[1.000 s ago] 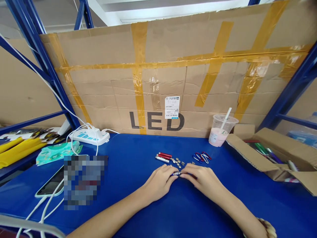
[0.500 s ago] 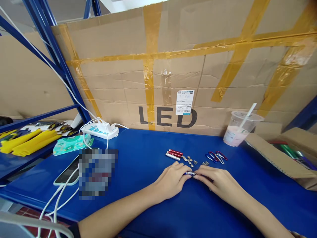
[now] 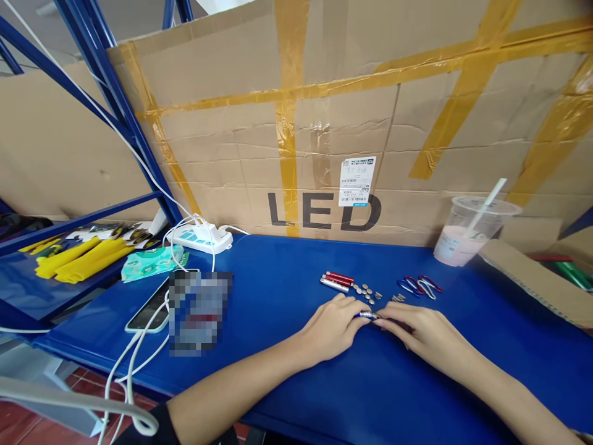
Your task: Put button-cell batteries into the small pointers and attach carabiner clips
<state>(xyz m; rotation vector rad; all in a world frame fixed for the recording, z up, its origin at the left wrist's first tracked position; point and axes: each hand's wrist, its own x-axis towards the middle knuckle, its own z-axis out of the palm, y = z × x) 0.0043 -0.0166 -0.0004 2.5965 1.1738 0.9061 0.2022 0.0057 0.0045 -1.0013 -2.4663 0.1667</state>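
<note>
My left hand [image 3: 334,329] is closed round a small blue and silver metal tube [image 3: 365,314], which looks like a mini flashlight. At the tube's right end, the thumb and fingertips of my right hand [image 3: 419,330] pinch its tip. What lies right under these fingertips is hidden. Just beyond my hands are two red tubes [image 3: 340,277] and a silver tube [image 3: 334,284] of similar size. Several button cells [image 3: 364,290] lie beside them, with small metal pieces [image 3: 398,298] to the right. Farther right sit blue and red carabiners [image 3: 419,285].
At the back right stands a plastic cup [image 3: 463,238] with a straw and pink drink, beside an open cardboard box [image 3: 532,281]. On the left are a phone [image 3: 151,309], white cables, a power strip [image 3: 199,241] and a tissue pack [image 3: 151,264]. A large carton [image 3: 231,167] walls the back.
The camera has turned slightly left, so the scene sits farther right in view. Both hands keep the same grip on the mini flashlight, with little visible movement.
</note>
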